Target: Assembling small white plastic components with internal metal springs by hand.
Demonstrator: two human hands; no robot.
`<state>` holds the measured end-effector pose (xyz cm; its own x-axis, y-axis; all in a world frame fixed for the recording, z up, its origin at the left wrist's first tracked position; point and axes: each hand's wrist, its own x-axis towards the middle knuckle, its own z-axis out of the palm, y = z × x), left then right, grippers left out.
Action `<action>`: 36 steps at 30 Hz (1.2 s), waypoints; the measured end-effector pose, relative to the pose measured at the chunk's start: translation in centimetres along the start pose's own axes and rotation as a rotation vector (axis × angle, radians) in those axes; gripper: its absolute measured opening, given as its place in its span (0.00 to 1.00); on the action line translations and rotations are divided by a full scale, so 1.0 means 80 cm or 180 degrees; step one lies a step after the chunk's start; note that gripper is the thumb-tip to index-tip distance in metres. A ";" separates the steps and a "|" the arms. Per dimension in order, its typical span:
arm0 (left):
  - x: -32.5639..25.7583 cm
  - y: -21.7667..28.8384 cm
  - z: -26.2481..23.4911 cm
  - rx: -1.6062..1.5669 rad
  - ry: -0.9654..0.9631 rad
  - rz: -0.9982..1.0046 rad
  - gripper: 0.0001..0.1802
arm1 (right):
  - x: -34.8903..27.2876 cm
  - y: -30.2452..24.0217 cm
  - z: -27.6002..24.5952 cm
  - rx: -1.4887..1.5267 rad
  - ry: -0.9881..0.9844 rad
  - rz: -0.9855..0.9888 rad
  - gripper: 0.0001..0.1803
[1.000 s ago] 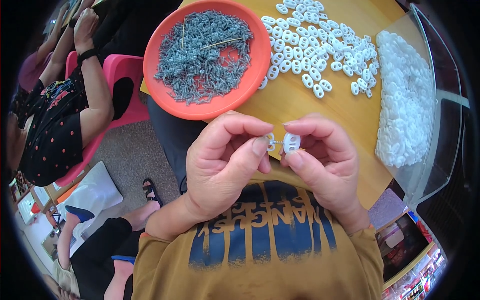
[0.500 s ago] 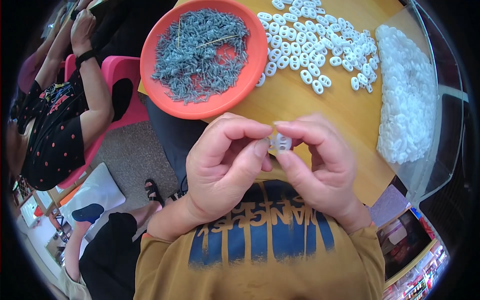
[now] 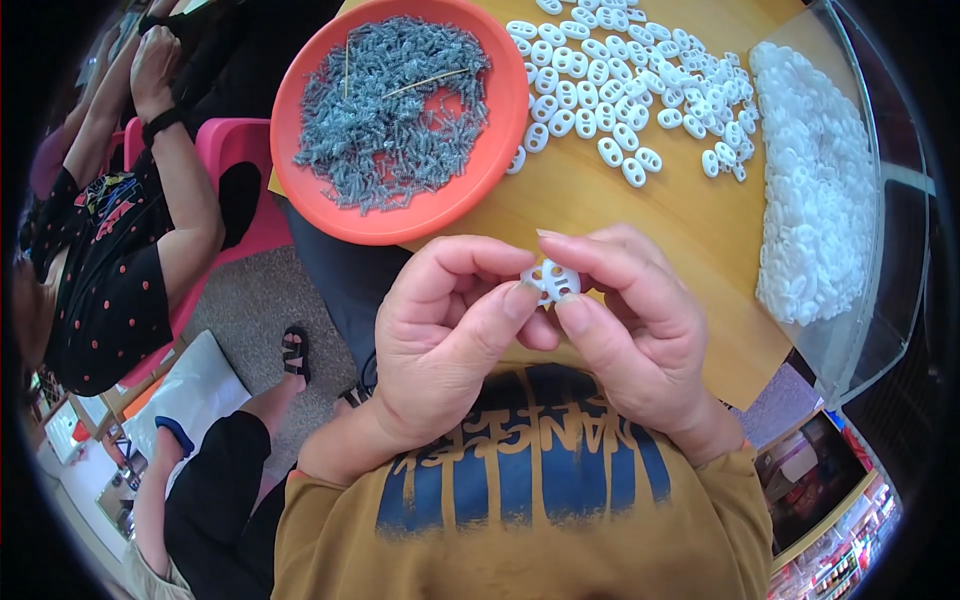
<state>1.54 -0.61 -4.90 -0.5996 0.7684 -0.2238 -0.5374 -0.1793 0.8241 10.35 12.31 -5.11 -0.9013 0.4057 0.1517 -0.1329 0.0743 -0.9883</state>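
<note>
We are pinching white toggle (image 3: 551,281) between left hand (image 3: 455,340) and right hand (image 3: 630,320), both grips narrow on it, above tabletop (image 3: 700,230) edge; long axis lying hand to hand; orange bowl (image 3: 300,110) beyond.

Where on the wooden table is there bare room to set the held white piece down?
Bare wood lies on the table between the loose white oval pieces, the white heap and both hands, which hold a white piece. The orange tray, full of grey springs, crowds the left.
</note>
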 end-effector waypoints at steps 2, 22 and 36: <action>0.000 -0.004 0.000 -0.0070 -0.0017 0.0032 0.11 | 0.001 -0.003 0.001 0.0030 0.0000 0.0063 0.19; 0.003 -0.001 -0.002 -0.0002 -0.0409 -0.0254 0.19 | 0.003 -0.001 0.000 0.0872 0.0179 0.0320 0.10; -0.003 0.000 0.008 -0.0489 -0.0357 -0.0426 0.19 | 0.002 -0.004 -0.011 0.0378 -0.0137 -0.0081 0.18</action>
<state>2.07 -0.41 -4.52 -0.4518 0.8536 -0.2594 -0.6968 -0.1560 0.7001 10.61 13.13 -4.79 -0.9136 0.3652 0.1786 -0.2016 -0.0255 -0.9791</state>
